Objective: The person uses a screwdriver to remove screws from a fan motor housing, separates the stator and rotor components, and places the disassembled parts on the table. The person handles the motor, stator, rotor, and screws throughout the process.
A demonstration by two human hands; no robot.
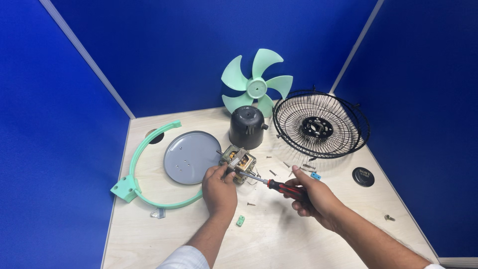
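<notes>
At a pale wooden desk (279,239) walled in by blue partitions (59,124), I work on a small fan motor (239,160) that sits near the middle of the desk. My left hand (219,189) is closed around the motor's near side, fingers curled against its metal frame. My right hand (311,194) is wrapped tight on the red-and-black handle of a screwdriver (279,185), whose steel shaft runs leftward with its tip at the motor. The two hands are apart, joined only by the tool.

Just left of the motor lies a round grey plate (186,157), and beyond that a curved mint-green ring (142,169) with a bracket at one end. Behind the motor stands a black dome-shaped cover (247,127), with a mint-green fan blade (256,84) propped against the back partition. To the right a black wire guard (321,124) leans in the corner, and a black round cap (363,176) lies near it. Loose screws (273,172) are scattered on the desk between the motor and the guard. A small green clip (240,220) lies near my left wrist.
</notes>
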